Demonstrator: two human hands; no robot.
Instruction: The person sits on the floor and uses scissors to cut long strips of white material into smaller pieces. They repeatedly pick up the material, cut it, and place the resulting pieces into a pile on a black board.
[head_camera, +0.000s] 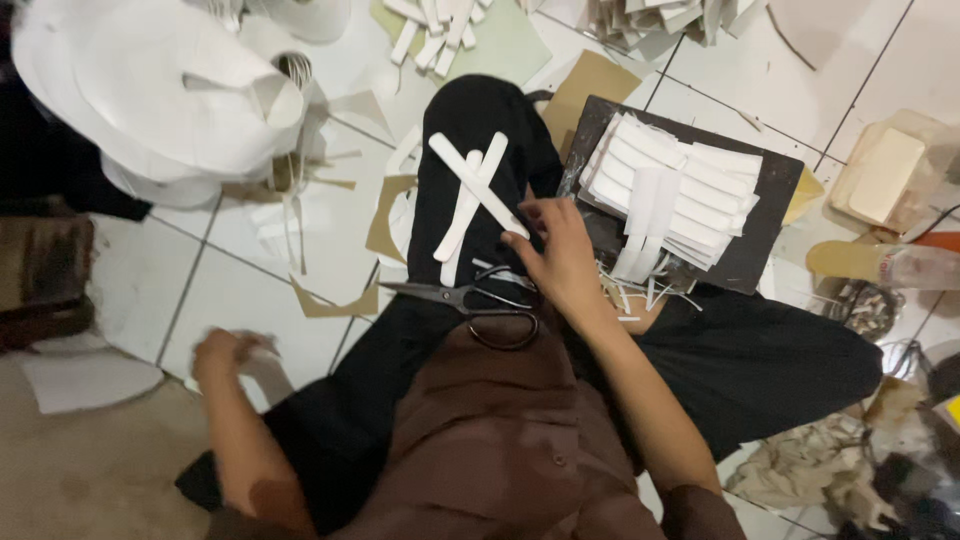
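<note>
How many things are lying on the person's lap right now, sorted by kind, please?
White paper strips: 3, the right hand pinching one
Scissors: 1
Total: 4
The left hand is blurred, down by the floor, off the lap.

strips: white paper strips, rounded ends, crossed on the black trouser leg, frame centre
scissors: black-handled scissors, closed, flat on lap below the strips

Dark tray, white paper heap
</note>
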